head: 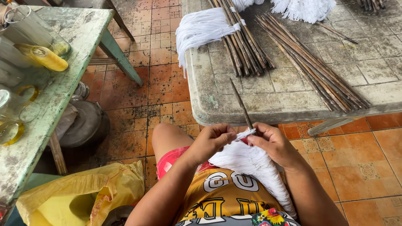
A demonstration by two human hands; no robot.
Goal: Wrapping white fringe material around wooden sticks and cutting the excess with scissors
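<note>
Binding step, likely: left hand (pixel 211 140) pinching tie (pixel 245 134), right hand (pixel 272 142) clenched on stick (pixel 242 104). White strands (pixel 251 165) hanging below grip, over lap. Next probably needs tie pulled tight around stick.

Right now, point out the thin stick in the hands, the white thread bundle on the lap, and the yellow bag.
thin stick (pixel 241 104), head view, mid-shaft
white thread bundle (pixel 247 164), head view, middle of strands
yellow bag (pixel 90 193), head view, crumpled top
</note>
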